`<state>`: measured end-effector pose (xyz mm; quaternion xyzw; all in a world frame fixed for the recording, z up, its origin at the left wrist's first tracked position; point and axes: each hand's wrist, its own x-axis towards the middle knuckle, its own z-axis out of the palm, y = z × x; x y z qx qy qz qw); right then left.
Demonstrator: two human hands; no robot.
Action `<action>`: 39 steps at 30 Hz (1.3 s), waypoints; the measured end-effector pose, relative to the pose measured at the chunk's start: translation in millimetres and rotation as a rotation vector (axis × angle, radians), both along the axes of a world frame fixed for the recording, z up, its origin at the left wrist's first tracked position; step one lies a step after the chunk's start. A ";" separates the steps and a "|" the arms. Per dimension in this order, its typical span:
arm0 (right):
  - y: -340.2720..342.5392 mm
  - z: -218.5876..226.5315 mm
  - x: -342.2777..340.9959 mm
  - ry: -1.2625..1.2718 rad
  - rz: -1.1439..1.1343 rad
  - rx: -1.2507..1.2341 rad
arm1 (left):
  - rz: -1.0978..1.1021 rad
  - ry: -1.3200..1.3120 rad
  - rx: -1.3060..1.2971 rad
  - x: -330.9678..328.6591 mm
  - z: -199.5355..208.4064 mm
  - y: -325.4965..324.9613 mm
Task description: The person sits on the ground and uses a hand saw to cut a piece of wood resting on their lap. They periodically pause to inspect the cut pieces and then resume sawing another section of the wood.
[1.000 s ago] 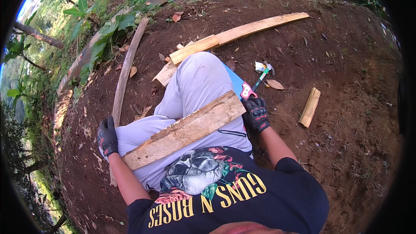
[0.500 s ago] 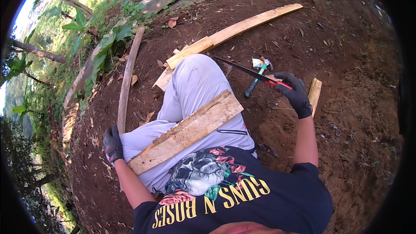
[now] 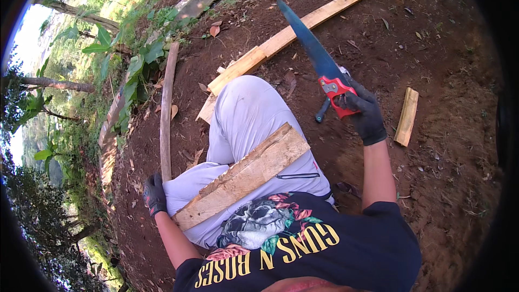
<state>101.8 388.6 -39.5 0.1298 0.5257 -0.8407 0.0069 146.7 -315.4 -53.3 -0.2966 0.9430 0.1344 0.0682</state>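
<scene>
I sit on bare earth with a rough wooden plank lying across my lap. My right hand, in a black glove, is shut on the red handle of a hand saw; its dark blue blade points up and away over the ground to the right of my knee. My left hand, also gloved, rests at the plank's left end near the ground; its grip on the plank is unclear. A hammer lies on the ground just left of the saw handle, partly hidden.
A long pale board lies on the soil beyond my knee. A thin pole runs along my left. A short wood offcut lies at the right. Green plants and a slope edge border the left side.
My right hand went from the plank's right end out to the ground at the right, took hold of the saw and raised it. The left hand and the plank stayed put.
</scene>
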 end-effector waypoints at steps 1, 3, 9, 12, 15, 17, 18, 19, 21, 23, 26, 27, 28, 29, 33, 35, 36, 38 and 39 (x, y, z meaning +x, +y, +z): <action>-12.0 -15.0 -7.7 0.003 -0.024 -0.037 | 0.005 -0.011 0.011 0.9 -0.7 -3.3; -37.7 -32.5 -26.4 0.002 -0.055 -0.087 | 0.000 0.032 0.005 -3.7 1.7 -10.1; -75.6 -66.2 -93.6 -0.024 -0.069 -0.193 | -0.225 0.268 0.260 -102.7 37.6 94.6; -56.3 -109.1 -112.9 0.025 0.025 -0.231 | -0.473 0.270 0.403 -182.2 41.2 199.6; -68.1 -110.2 -128.9 0.023 0.038 -0.102 | -0.710 0.106 0.277 -242.7 34.9 273.3; -80.7 -99.9 -133.1 0.035 0.013 0.023 | -0.749 -0.026 0.247 -271.1 15.9 304.4; -82.2 -91.6 -131.7 0.037 -0.009 0.094 | -0.809 -0.124 0.168 -280.0 17.8 327.2; -83.9 -81.3 -128.6 0.055 0.003 0.282 | -0.888 -0.106 0.155 -281.8 18.5 342.9; -85.1 -53.3 -114.3 0.195 -0.012 0.690 | -0.774 0.003 0.336 -273.8 23.9 385.6; -99.7 -19.3 -104.9 0.346 0.006 1.001 | -0.340 -0.023 1.222 -275.0 13.5 404.1; -116.1 12.6 -95.7 0.467 0.129 1.252 | 0.054 0.268 1.805 -280.5 5.2 421.0; -123.0 9.3 -95.4 0.539 0.113 1.301 | 0.111 0.422 1.882 -282.8 10.5 429.1; -125.2 4.5 -94.7 0.611 0.099 1.349 | 0.150 0.505 1.679 -281.5 17.1 432.7; -125.4 -0.6 -93.6 0.657 0.017 1.350 | 0.194 0.524 1.671 -283.5 17.7 430.1; -118.1 10.0 -86.7 0.502 -0.231 1.273 | 0.288 0.552 1.757 -294.9 16.3 417.0; -124.0 10.7 -87.8 0.246 -0.413 0.990 | 0.311 0.520 1.857 -296.0 13.9 420.7; -123.4 14.0 -91.2 0.115 -0.332 0.820 | 0.239 0.487 1.924 -293.9 13.2 423.8; -115.0 24.4 -98.8 -0.009 -0.179 0.051 | 0.222 0.484 1.936 -290.6 12.5 436.5; -112.0 26.9 -100.9 -0.068 -0.096 -0.331 | 0.214 0.483 1.944 -289.3 13.6 442.5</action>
